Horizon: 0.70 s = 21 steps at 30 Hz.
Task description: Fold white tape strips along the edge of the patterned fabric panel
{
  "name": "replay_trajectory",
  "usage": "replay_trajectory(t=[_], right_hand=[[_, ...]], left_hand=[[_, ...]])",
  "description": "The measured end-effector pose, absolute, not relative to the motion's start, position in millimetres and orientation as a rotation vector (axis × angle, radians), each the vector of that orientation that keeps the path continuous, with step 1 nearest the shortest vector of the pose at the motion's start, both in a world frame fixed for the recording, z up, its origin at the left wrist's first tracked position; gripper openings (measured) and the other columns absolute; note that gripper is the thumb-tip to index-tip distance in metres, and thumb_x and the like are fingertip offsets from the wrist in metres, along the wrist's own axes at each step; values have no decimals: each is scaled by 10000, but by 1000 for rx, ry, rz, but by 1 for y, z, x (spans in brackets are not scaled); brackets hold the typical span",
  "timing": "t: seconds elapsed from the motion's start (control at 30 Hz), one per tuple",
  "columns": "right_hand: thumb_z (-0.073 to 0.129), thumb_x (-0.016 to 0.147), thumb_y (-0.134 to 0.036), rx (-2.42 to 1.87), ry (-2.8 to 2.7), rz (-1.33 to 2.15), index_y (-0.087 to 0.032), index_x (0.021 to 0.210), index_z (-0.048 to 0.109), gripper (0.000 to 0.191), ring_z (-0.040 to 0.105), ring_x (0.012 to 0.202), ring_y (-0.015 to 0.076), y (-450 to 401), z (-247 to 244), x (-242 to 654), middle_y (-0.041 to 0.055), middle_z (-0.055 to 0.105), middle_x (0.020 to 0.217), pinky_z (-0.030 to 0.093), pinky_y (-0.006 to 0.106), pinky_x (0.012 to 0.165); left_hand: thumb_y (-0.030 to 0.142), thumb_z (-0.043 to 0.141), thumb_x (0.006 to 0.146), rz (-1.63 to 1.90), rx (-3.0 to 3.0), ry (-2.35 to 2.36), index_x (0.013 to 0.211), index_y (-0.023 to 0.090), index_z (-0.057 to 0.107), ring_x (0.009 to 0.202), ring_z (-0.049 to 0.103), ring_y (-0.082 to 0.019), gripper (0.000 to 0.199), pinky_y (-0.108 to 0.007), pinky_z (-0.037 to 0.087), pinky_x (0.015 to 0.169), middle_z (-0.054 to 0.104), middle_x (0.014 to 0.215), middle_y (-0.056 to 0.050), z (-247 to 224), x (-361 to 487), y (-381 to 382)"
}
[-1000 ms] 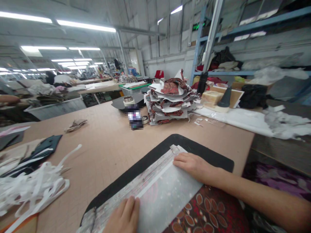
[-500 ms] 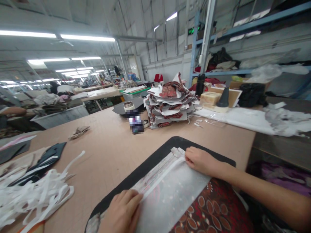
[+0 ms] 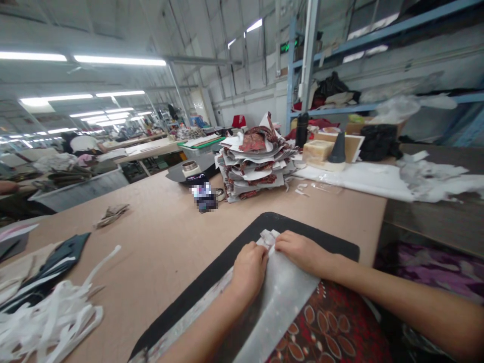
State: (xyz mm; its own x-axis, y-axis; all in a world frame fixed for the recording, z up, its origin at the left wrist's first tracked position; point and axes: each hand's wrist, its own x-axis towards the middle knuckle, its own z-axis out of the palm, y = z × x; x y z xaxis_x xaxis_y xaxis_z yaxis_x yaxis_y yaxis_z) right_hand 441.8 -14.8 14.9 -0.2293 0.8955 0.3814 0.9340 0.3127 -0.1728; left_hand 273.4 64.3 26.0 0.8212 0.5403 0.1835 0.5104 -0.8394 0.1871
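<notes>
A black mat (image 3: 321,237) lies on the table in front of me. Across it is a fabric piece (image 3: 291,302) with a sheer whitish side; I cannot tell whether that is a lining or the cloth's back. My right hand (image 3: 298,250) pinches its edge near the far corner. Close beside it, thumb and fingers together, my left hand (image 3: 250,267) grips the same edge, a small gap between the two hands. A pale strip (image 3: 212,297) of the piece runs along the mat, partly under my left forearm. Brown-red leaf-patterned cloth (image 3: 325,327) hangs toward my body.
A tall stack of printed pieces (image 3: 257,171) stands beyond the mat, a wide-mouthed flask (image 3: 190,169) left of it. White tape (image 3: 49,317) lies tangled at left near dark folded cloth (image 3: 53,267). A dark cone (image 3: 338,148) stands at the back right.
My left hand has moved forward and right along the edge, from the near end to beside my right hand. The right hand keeps its hold. The view has turned slightly right.
</notes>
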Motion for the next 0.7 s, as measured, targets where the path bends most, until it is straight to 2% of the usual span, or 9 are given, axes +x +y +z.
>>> replay_trajectory(t=[0.1,0.27,0.43,0.7], right_hand=[[390,871,-92,-1658,-2136,-15,-162,889,609,231,536,855,171,-11,18,442,59,616,903,459,297,769],[378,893,-133,-1673,-2231,49,-204,1066,588,281,499,975,181,-15,22,443,59,575,1066,429,308,834],[381,899,-166,-1673,-2272,56,-225,1106,584,296,477,1006,196,-17,20,444,62,552,1100,415,323,843],[333,909,-175,-1643,-2266,119,-227,1128,568,326,487,1013,201,-16,17,448,65,541,1103,407,333,864]], left_hand=[[74,431,872,288,2998,732,908,134,615,859,510,-231,197,-326,429,757,579,922,-79,26,273,55],[39,406,860,191,3101,669,1006,66,582,867,492,-278,230,-393,448,733,562,952,-129,28,266,43],[42,450,856,110,3069,711,917,101,597,859,490,-238,169,-354,453,773,555,930,-102,34,227,42],[1,481,823,34,2886,911,1053,157,551,876,489,-215,286,-343,443,781,540,972,-77,29,108,26]])
